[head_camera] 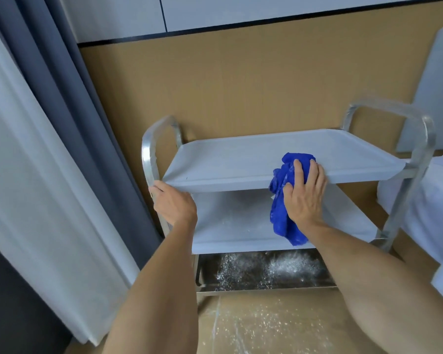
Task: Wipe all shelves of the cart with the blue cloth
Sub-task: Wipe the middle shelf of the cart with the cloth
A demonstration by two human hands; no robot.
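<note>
A steel cart with three shelves stands against the wall. My right hand presses the crumpled blue cloth onto the front edge of the top shelf, right of centre; part of the cloth hangs down in front of the middle shelf. My left hand grips the cart's left front post just below the top shelf. White powder is scattered over the bottom shelf, and some lies on the middle shelf.
Grey and white curtains hang close on the left. A bed with white bedding sits right beside the cart. A tan wall panel is behind it. White powder dusts the floor in front.
</note>
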